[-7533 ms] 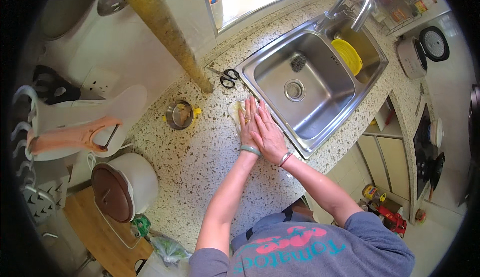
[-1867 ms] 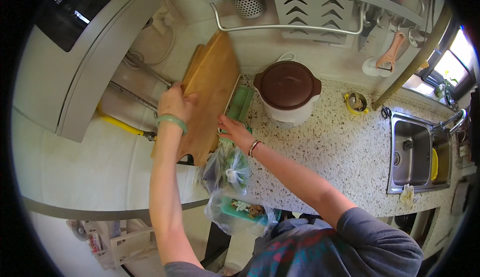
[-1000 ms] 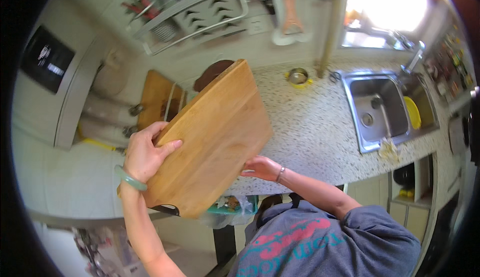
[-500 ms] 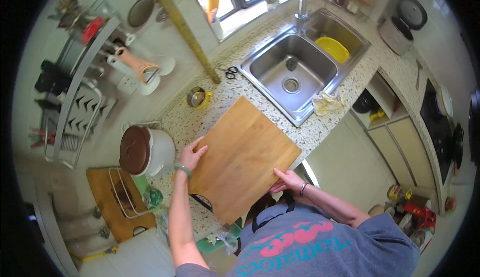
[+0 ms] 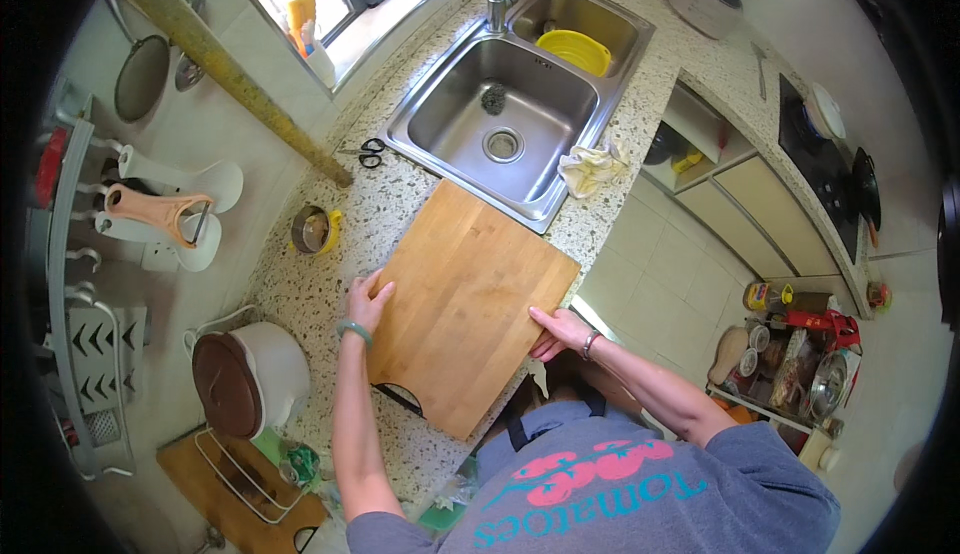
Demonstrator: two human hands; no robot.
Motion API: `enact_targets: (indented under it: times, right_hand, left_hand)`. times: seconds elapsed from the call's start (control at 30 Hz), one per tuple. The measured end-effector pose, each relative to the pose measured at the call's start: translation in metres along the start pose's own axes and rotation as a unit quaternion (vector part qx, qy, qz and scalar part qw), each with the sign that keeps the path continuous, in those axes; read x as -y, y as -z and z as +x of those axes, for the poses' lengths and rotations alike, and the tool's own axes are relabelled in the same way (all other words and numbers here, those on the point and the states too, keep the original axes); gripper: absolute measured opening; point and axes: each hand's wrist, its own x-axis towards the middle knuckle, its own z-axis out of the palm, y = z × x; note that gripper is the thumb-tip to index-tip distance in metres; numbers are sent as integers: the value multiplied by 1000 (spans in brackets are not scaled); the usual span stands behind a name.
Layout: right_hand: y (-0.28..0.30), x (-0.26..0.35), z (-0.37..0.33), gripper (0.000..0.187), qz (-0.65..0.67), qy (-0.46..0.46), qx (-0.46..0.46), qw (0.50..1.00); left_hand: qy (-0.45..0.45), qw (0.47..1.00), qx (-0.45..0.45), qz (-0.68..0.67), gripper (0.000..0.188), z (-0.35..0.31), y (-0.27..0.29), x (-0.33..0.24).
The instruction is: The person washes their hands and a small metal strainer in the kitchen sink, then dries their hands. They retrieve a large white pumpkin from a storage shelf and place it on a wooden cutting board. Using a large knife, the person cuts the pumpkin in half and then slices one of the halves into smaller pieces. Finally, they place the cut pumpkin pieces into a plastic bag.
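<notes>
A large wooden cutting board (image 5: 470, 299) with a cut-out handle slot lies over the speckled counter in front of the sink. My left hand (image 5: 368, 304) grips its left edge, thumb on top and fingers underneath. On the right edge my right hand (image 5: 562, 334) holds it the same way, fingers partly hidden below. The board's far edge comes close to the rim of the steel sink (image 5: 545, 216). Whether its underside rests fully on the counter cannot be made out.
A wrung cloth (image 5: 592, 170) lies at the sink's near corner. Scissors (image 5: 371, 153) and a small metal cup (image 5: 311, 230) are left of the sink. A white pot with brown lid (image 5: 228, 384) stands at the left. A yellow basin (image 5: 575, 51) sits in the far bowl.
The view has swung right and down. Relative to the sink, the board has shifted a little right and closer to it. Both hands keep their hold on it.
</notes>
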Motion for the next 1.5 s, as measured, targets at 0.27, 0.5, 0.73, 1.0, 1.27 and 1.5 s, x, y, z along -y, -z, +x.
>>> enact_targets:
  times: [0.27, 0.5, 0.73, 1.0, 1.27, 1.5]
  right_hand:
    - [-5, 5, 1, 84, -1, -6, -7, 1000]
    - [-9, 10, -1, 82, -16, -16, -13, 1000]
    - [-9, 12, -3, 83, -28, -19, -18, 999]
    - [-11, 14, -2, 83, -81, -34, -50, 995]
    - [-19, 29, -12, 81, -187, -53, -98, 976]
    - [-21, 26, -15, 79, -230, -3, -118, 966]
  left_hand:
    - [-21, 999, -29, 0, 48, 7, -11, 23]
    - [2, 1000, -26, 3, 46, 8, -15, 27]
    - [14, 999, -29, -33, 46, 5, -15, 18]
    - [12, 999, -40, -20, 42, 3, -21, 25]
    - [-22, 997, -73, -27, 40, 5, -29, 32]
    - [-21, 995, -91, -16, 43, 6, -30, 45]
